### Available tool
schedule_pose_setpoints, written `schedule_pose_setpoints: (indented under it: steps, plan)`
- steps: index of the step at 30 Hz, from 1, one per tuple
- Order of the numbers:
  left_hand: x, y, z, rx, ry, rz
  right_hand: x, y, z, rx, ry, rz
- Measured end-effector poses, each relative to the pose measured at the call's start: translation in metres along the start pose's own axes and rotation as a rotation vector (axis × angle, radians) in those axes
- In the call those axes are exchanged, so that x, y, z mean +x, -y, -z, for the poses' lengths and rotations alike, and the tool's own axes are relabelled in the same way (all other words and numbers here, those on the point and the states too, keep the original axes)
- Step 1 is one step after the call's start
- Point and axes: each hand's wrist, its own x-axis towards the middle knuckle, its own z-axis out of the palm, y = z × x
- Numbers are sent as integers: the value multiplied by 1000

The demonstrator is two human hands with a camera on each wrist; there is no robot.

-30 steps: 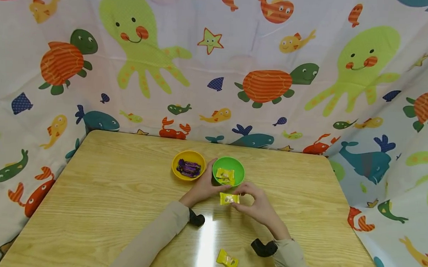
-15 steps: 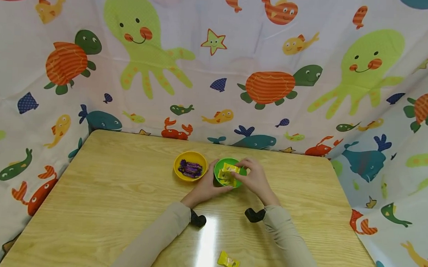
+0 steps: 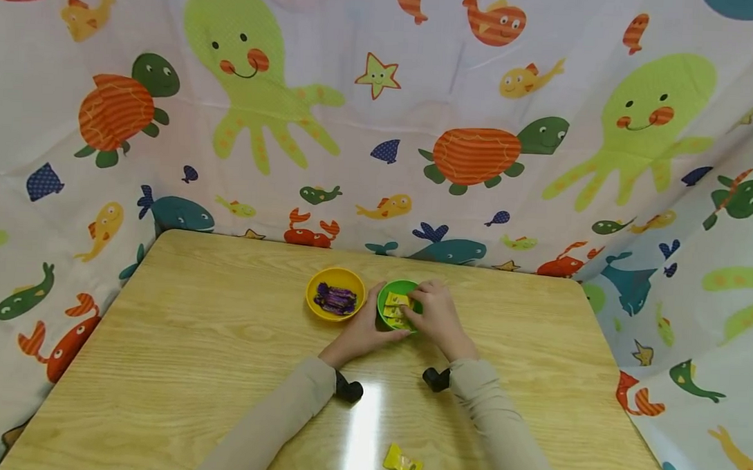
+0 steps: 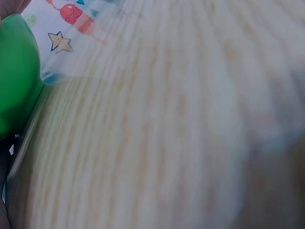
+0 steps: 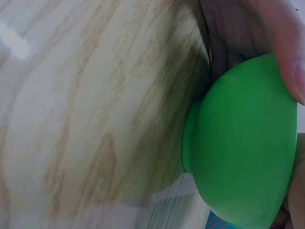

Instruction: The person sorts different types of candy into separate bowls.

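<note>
The green bowl (image 3: 381, 321) sits on the table with several yellow-wrapped candies (image 3: 394, 313) in it. My left hand (image 3: 362, 335) holds this bowl, fingers along its left side and thumb at the near rim. My right hand (image 3: 438, 320) reaches over the right rim, thumb and fingertips pinching a yellow candy (image 3: 398, 299) inside; its right end is hidden by the fingers. In the right wrist view the green bowl (image 5: 243, 143) stands with fingers at its rim. The left wrist view catches only the side of the green bowl (image 4: 19, 71).
A yellow bowl (image 3: 312, 307) holding several purple-wrapped candies (image 3: 335, 298) stands just left of my left hand. One more yellow candy (image 3: 404, 464) lies near the front of the wooden table (image 3: 224, 326). A curtain printed with sea animals (image 3: 346, 40) hangs behind.
My right hand has carried a yellow candy from in front of the green bowl up over it and down inside. The left hand stays at the bowl.
</note>
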Motion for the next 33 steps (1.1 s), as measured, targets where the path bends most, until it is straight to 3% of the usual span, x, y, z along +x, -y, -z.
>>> schedule_pose_setpoints:
  steps: [10, 19, 26, 33]
  plan:
    - [-2, -3, 0, 13, -5, 24, 3, 2, 6, 12, 42, -20]
    - [-1, -1, 0, 7, -17, 6, 0, 10, 24, 97, -27, 8]
    - [-1, 0, 0, 6, -15, -8, -12, 29, 50, 239, -108, 57]
    - [-2, 1, 0, 15, -12, -2, -39, 48, 75, 364, -69, 31]
